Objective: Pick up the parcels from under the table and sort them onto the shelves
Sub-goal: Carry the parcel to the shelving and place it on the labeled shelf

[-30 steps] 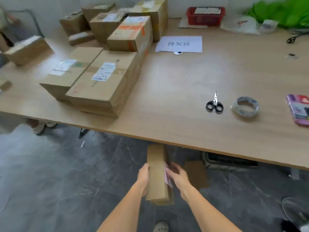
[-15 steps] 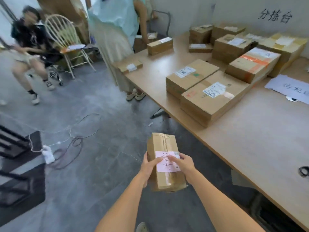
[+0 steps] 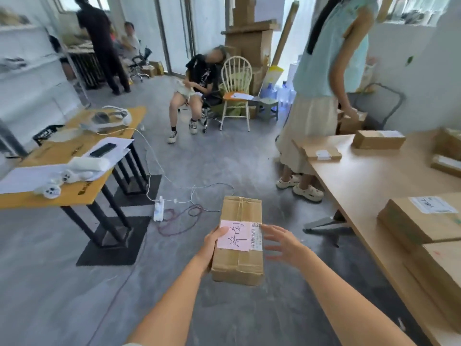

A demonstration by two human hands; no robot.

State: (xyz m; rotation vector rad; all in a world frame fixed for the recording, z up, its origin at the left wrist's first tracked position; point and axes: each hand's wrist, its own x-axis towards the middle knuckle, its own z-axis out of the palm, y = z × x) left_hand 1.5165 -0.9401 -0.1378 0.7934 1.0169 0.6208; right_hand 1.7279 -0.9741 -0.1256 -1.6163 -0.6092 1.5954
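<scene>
My left hand (image 3: 212,245) grips the parcel (image 3: 239,239) by its left edge at lower centre of the frame; my right hand (image 3: 282,243) hovers released beside its right edge (fingers spread). Bare floor (image 3: 224,158) opens ahead, table (image 3: 369,181) edge at right.

Your left hand (image 3: 210,245) grips the parcel (image 3: 238,240) from its left side, thumb on its pink label (image 3: 234,235) | your right hand (image 3: 282,242) hovers open just right of it | wooden table (image 3: 369,181) with boxes at right
</scene>
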